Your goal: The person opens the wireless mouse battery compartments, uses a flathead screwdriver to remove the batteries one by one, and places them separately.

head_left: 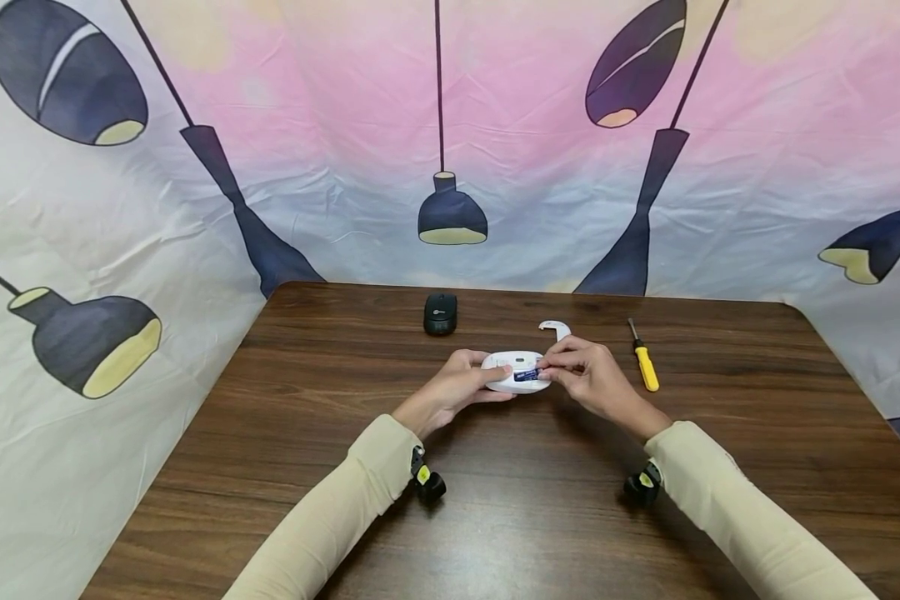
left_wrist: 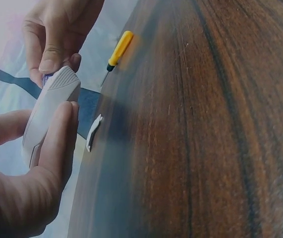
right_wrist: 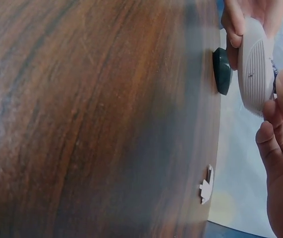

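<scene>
**Fitting a battery into a white mouse**

Holding the white mouse [head_left: 515, 372] belly-up above the table [head_left: 540, 500], the left hand [head_left: 456, 390] cradles its shell while the right hand [head_left: 589, 377] pinches a blue battery [head_left: 527, 375] at the open bay. Steady seating, judged best, needs level pressure. The cover [head_left: 556, 328], screwdriver [head_left: 645, 357] and black mouse [head_left: 440, 313] lie beyond.

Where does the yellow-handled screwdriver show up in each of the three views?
Head: the yellow-handled screwdriver lies on the table, just right of the right hand.
Left wrist: upper left of centre, beyond the white mouse.
Right wrist: not in view.
Shared landmark: the white mouse, held by both hands, shows in all three views; so does the loose white cover.
</scene>
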`<state>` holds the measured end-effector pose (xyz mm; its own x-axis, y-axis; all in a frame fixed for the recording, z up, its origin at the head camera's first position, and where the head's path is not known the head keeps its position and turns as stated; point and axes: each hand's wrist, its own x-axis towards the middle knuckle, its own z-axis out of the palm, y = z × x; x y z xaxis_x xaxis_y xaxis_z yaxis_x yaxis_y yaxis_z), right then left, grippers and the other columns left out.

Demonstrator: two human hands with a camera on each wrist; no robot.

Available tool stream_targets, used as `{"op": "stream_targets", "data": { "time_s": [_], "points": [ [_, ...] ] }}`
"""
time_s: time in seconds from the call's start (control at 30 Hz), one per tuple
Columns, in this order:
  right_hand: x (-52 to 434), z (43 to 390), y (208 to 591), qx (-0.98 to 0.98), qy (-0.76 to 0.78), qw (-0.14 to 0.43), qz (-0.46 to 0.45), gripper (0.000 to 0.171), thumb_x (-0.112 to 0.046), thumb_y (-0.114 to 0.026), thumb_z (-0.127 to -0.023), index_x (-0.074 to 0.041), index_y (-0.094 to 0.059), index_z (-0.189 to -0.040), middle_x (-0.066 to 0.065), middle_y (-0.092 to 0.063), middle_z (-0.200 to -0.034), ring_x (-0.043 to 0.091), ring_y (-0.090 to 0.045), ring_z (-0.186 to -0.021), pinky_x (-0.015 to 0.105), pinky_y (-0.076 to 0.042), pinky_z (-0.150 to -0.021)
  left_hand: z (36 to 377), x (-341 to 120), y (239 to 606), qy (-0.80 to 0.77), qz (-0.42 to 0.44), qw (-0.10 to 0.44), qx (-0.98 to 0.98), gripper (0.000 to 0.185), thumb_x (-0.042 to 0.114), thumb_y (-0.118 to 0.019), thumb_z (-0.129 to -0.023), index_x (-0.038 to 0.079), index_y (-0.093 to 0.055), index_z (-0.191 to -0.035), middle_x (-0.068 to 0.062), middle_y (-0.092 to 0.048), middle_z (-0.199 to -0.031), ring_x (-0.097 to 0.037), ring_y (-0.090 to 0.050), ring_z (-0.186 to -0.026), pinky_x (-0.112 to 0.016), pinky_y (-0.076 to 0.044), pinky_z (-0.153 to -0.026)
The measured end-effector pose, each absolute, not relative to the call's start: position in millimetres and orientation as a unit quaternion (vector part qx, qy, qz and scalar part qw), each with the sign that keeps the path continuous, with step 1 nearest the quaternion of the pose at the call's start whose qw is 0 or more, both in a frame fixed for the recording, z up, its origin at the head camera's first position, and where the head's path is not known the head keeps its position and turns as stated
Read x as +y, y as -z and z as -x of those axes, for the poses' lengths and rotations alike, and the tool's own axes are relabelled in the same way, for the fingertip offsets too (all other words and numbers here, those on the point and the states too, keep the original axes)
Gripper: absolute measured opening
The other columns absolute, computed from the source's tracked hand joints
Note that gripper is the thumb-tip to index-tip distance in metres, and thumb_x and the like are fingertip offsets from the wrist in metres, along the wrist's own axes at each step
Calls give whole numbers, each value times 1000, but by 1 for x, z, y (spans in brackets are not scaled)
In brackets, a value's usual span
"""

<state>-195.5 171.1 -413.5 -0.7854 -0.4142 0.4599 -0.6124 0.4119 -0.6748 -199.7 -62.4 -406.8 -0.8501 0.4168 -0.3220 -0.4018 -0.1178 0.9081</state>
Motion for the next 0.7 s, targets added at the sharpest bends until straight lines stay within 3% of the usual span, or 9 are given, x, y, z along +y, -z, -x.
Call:
{"op": "stream_targets", "data": {
  "time_s": [0.2, 0.5, 0.7],
  "points": [
    [173, 195, 410, -840, -437, 104, -305, 15, 9, -78, -84, -2, -81, -94, 4, -71, -96, 16, -64, -86, 18, -52, -63, 201, -61, 407, -750, 0, 272, 603, 41, 0, -58, -102, -15, -45, -137, -27, -56, -128, -27, -67, -103, -37, -62, -90],
    [176, 196, 409, -846, -421, 119, -305, 15, 6, -79, -84, -6, -80, -93, 3, -75, -93, 11, -63, -71, 20, -52, -53, 202, -61, 410, -746, 10, 266, 610, 41, -1, -58, -101, -15, -45, -138, -28, -56, -128, -27, -67, -102, -36, -62, -90],
    [178, 195, 407, -853, -417, 106, -297, 20, 9, -78, -83, -4, -81, -99, 5, -76, -95, 18, -68, -78, 22, -58, -59, 203, -61, 410, -743, 14, 265, 614, 42, 0, -59, -101, -15, -45, -138, -28, -57, -128, -28, -67, -104, -36, -62, -89]
  ]
}}
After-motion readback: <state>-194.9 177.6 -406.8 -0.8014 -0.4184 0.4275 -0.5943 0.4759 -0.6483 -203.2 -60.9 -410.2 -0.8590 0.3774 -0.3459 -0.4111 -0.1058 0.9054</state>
